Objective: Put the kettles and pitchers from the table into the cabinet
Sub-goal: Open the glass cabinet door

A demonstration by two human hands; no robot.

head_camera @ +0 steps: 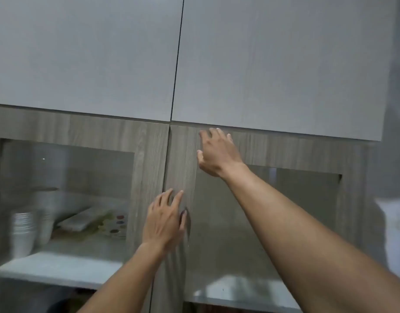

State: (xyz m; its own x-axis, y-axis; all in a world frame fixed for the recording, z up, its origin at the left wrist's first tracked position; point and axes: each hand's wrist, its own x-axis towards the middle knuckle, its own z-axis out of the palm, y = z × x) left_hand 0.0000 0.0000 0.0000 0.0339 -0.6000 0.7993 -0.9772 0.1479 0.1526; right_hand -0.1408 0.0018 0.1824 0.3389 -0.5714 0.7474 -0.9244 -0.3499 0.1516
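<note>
At the far left, behind the glass of the left cabinet door [147, 154], stacked white bowls [22, 227] stood on a pale shelf [58, 267], with a flat tray-like thing beside them, too blurred to name. No kettle or pitcher was in view, so they were presumably on the table, out of sight.

Just right of the seam, your left hand [165, 220] lay flat on the wood-grain stile of the right cabinet door [181, 159]. Its fingers were straight and slightly spread and gripped nothing, and the thumb sat right beside a dark recessed pull [188, 222].

Further right and higher, your right hand [217, 154] was spread open against that door's top rail, just below the plain grey upper doors [262, 64], and held nothing either.

The door looked stiff and light to swing, but its glass pane [296, 199] was likely fragile. You did best to work it by the pull or the wooden frame, never by the glass.
</note>
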